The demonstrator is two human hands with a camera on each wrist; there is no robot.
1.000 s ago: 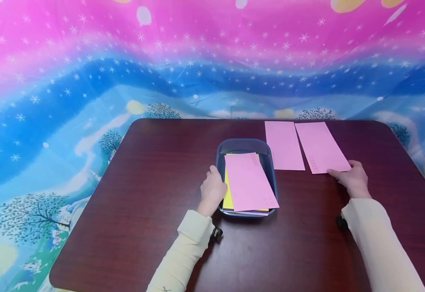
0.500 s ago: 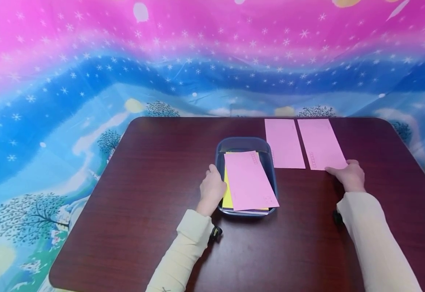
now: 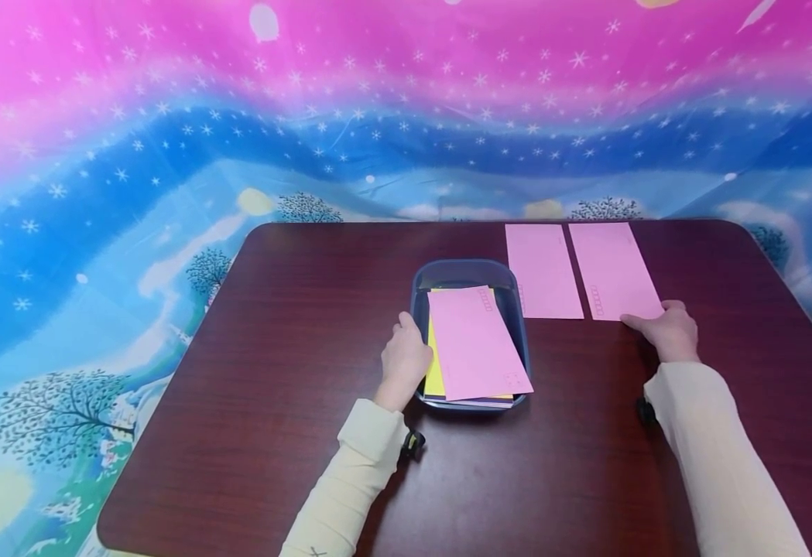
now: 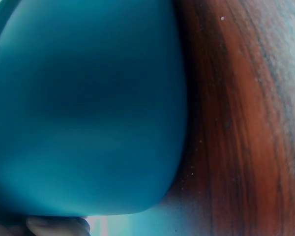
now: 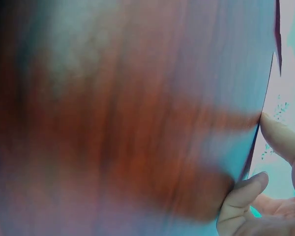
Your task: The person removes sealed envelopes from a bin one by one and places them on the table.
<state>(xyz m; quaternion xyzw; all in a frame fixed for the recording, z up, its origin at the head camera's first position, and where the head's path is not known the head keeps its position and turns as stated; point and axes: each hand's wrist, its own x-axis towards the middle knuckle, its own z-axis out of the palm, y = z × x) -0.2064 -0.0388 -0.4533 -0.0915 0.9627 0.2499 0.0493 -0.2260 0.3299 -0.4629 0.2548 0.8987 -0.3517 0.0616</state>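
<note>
My left hand (image 3: 404,357) grips the left wall of a dark blue plastic basket (image 3: 464,271), whose smooth side fills much of the left wrist view. In the basket lies a stack: a pink envelope (image 3: 478,344) on top, jutting over the near right rim, with a yellow envelope (image 3: 435,381) showing beneath it. To the right, two more pink envelopes lie side by side at the table's far edge, a left pink envelope (image 3: 543,271) and a right pink envelope (image 3: 614,271). My right hand (image 3: 670,329) holds the near right corner of the right one between thumb and fingers.
Everything sits on a dark reddish-brown wooden table (image 3: 294,333) with rounded corners. Behind it hangs a pink and blue printed cloth (image 3: 406,139). The basket's far right rim stands close beside the left pink envelope.
The right hand has shifted the right pink envelope slightly and turned it straighter, so a narrow even gap parts it from its neighbour. The left hand and basket have stayed put.
</note>
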